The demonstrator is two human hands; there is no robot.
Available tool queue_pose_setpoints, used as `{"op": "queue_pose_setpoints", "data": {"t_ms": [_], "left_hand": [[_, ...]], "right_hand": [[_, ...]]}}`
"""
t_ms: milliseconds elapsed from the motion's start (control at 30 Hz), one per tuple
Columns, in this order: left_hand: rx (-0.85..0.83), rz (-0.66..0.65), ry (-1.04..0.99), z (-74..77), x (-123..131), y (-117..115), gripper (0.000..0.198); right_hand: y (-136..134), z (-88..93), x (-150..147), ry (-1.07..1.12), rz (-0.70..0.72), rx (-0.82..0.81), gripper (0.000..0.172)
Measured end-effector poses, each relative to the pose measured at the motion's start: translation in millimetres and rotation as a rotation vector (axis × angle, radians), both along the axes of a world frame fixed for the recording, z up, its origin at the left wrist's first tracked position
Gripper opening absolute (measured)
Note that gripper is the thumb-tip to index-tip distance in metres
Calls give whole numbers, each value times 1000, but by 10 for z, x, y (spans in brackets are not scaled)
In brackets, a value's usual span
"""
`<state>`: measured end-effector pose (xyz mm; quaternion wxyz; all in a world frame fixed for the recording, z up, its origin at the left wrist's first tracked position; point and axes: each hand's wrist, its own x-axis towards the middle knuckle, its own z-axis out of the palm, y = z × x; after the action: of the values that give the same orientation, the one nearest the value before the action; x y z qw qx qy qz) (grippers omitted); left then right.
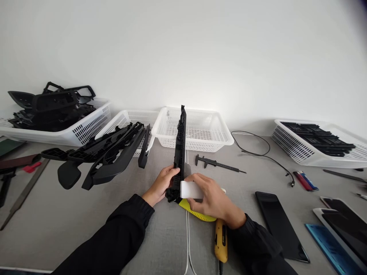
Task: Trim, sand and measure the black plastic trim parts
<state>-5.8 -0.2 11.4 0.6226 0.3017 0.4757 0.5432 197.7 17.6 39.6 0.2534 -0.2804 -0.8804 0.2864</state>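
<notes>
Mid-frame, my left grip (164, 185) clasps the lower part of a long black ribbed plastic strip (180, 141); my right grip (212, 198) pinches a white rectangular block (190, 190) right against or beside it. I'd best hold the strip steady, the block square.

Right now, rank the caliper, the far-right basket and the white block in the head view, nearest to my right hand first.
1. White block: in your right hand.
2. Caliper: just beyond the hand.
3. Far-right basket: well off to the right.
</notes>
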Motion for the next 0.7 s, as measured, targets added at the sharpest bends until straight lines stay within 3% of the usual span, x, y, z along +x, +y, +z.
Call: {"op": "queue_pose_setpoints", "data": {"t_ms": [567, 700], "left_hand": [[-25, 1, 31, 20, 1, -3, 45], [-1, -2, 23, 4, -8, 1, 44]], "right_hand": [[9, 13, 5, 55, -17, 54, 45], [4, 9, 3, 75, 34, 57, 48]]}}
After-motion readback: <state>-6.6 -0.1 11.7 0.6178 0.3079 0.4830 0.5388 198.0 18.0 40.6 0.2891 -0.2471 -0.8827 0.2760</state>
